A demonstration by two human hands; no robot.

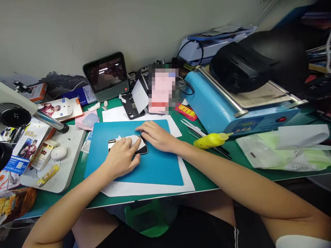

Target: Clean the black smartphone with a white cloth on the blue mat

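Phone (143,149) on blue mat (155,168), green table (203,182).

Cool, fairly even light is filling the middle of the scene, and the green worktop (204,179) and blue mat (157,168) are showing clearly. The dark phone (144,147) is contrasting with the mat. White streaks are glaring in the black screen (106,76), and highlights are gleaming along the metal bars (219,91) of the blue machine (201,98). Beneath the worktop, the space is sinking into dimness; the upper right corner is darkening too. The black object (240,65) on the machine is blurring at its right side. Wide-angle distortion is stretching the forearms (89,191) toward the lower corners. Coarse pixel blocks are masking a pinkish patch (162,88).
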